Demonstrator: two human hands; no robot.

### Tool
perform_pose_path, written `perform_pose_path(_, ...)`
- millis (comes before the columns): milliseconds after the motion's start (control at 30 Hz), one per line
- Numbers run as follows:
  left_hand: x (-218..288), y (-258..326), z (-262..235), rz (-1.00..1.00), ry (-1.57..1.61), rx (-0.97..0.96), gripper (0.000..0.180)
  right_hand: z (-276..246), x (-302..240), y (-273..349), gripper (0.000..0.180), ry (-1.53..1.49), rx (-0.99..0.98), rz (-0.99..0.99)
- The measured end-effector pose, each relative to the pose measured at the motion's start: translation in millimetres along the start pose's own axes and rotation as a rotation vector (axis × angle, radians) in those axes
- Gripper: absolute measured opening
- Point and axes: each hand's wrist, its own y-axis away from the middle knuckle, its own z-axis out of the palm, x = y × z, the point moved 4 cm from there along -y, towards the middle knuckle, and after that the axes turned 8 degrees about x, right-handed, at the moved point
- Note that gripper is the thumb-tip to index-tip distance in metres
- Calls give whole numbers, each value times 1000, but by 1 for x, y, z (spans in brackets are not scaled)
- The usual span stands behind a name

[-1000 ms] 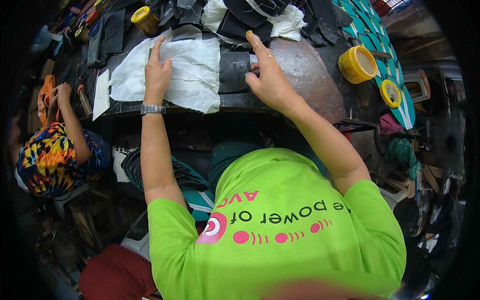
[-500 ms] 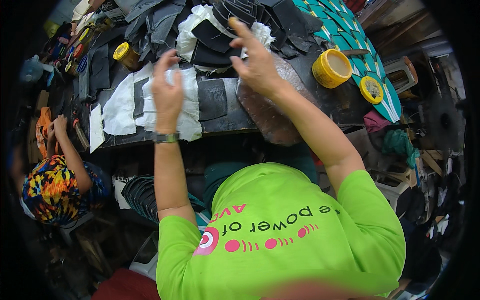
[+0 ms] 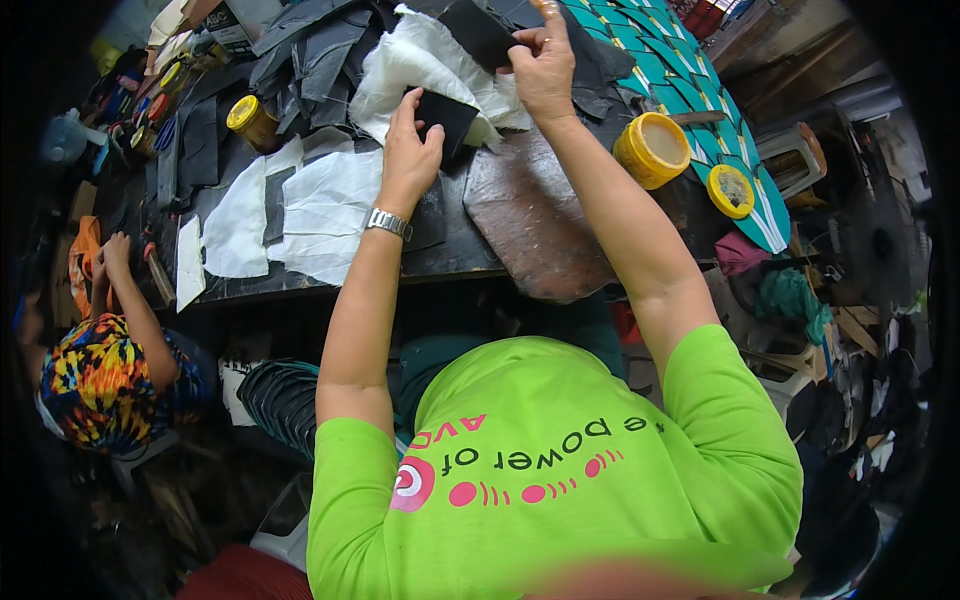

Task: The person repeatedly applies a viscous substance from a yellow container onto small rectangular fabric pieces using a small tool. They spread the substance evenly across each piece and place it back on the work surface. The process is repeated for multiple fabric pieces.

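Observation:
Over the far part of the dark table, my left hand (image 3: 410, 160) has its fingers and thumb at the edges of a cut black sheet piece (image 3: 450, 117), which lies over bunched white cloth (image 3: 400, 65). Farther right and higher up, my right hand (image 3: 546, 80) pinches the edge of another black piece (image 3: 478, 35), tilted up off the cloth. A yellowish stain marks one of its fingertips. Below that hand is a brown, worn slab (image 3: 535, 220) with angled sides. White cut cloth pieces (image 3: 325, 215) lie left of my left wrist, partly over black ones.
To the right stand an open yellow tub (image 3: 652, 150) of pale paste and a yellow lid (image 3: 730, 191). Teal sole-shaped pieces (image 3: 690, 110) overlap beyond them. Black scraps (image 3: 320, 60) and a yellow jar (image 3: 252, 121) are at the left. Another person (image 3: 110, 375) sits far left.
Both hands have closed in on the black pieces; the left went right, the right moved up and right. The stack of black pieces no longer sits on the cloth, which is more exposed.

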Motion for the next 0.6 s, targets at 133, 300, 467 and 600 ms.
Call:
perform_pose_path(133, -1, -14, 17, 139, -216, -92, 50, -18, -14, -7, 72, -194, 92, 86)
perform_pose_path(300, -16, -36, 27, 150, -293, -135, 43, -61, -49, -2, 67, -450, 96, 286)
perform_pose_path(467, -39, -59, 36, 130, -290, -192, 45, -116, -68, 36, 55, -653, 0, 660)
perform_pose_path(600, -48, -64, 19, -81, 199, -362, 40, -151, -69, 99, 58, -615, 39, 860)
